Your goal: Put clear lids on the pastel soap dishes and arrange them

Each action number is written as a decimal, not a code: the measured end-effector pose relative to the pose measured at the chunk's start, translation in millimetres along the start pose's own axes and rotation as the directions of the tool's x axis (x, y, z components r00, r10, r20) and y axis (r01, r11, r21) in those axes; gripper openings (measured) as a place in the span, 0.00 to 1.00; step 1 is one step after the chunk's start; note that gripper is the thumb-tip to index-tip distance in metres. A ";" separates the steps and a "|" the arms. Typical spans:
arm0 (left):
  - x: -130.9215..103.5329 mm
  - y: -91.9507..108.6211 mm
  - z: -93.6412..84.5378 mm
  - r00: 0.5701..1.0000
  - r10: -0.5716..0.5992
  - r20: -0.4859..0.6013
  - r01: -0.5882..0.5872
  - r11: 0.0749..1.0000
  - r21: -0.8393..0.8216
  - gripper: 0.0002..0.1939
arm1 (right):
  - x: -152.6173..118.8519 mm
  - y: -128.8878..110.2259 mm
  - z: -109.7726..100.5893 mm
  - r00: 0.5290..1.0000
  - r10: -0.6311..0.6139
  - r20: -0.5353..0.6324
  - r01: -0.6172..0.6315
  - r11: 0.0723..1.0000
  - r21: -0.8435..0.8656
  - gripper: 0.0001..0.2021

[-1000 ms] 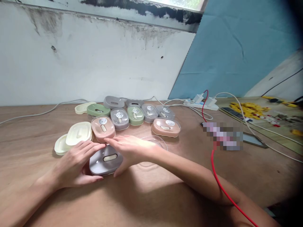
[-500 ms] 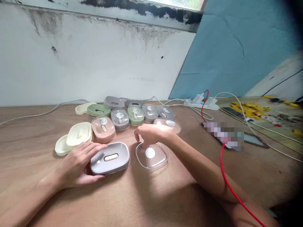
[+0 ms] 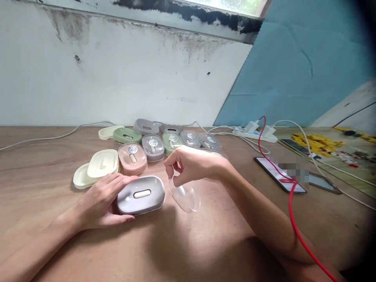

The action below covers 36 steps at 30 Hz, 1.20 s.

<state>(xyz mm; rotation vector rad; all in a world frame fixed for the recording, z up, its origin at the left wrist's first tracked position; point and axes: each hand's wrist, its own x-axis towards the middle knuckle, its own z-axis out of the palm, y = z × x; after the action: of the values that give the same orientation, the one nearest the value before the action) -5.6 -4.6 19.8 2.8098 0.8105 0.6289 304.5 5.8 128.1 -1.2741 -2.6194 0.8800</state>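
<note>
My left hand (image 3: 98, 201) is wrapped round the left end of a pale grey oval plastic box (image 3: 155, 195), fingers along its top edge and thumb along the front. The box lies flat on the table, a white pill-shaped piece in the slot on its top. Just right of it, my right hand (image 3: 192, 164) pinches the rim of a clear plastic lid (image 3: 192, 199), which is tilted up on edge. A white round sticker on the lid is partly hidden behind the thumb.
Pink (image 3: 132, 156), green (image 3: 172, 143) and grey lidded boxes (image 3: 153, 147) with round labels stand behind. Cream trays (image 3: 103, 162) overlap at left. A phone (image 3: 279, 176), red cable (image 3: 296, 219) and power strip (image 3: 264, 135) lie right, with yellow pieces (image 3: 317, 145) beyond.
The clear lid, lying flat on the table before, has been lifted at its left edge and tilted by my right hand. My left hand stays on the grey box.
</note>
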 end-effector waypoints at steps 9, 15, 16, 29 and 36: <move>0.0 3.5 1.9 1.000 0.014 -0.017 -0.014 1.000 0.023 0.44 | 17.5 -7.4 24.7 0.920 -0.311 -0.237 0.385 0.611 0.691 0.13; -0.4 4.6 7.1 0.996 0.024 -0.085 -0.033 0.994 -0.101 0.54 | 31.4 -2.1 40.8 0.898 -0.335 -0.286 0.429 0.521 0.738 0.15; -0.8 4.2 8.1 0.995 0.017 -0.095 -0.028 0.993 -0.114 0.53 | 35.0 -0.8 44.7 0.898 -0.323 -0.300 0.432 0.511 0.743 0.14; -2.5 7.3 7.0 0.983 -0.043 -0.177 0.013 0.986 -0.165 0.38 | 53.3 9.1 72.9 0.859 -0.298 -0.415 0.444 0.839 0.315 0.10; -2.3 4.4 2.9 0.985 0.015 -0.172 -0.028 0.997 -0.078 0.37 | 26.6 9.5 38.7 0.946 -0.320 -0.038 0.322 0.945 0.051 0.42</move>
<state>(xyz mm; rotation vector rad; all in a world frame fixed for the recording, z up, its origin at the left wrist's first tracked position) -4.0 -9.6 17.4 2.7237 0.7653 0.8963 281.3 12.6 86.8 -0.8040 -2.6505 0.8621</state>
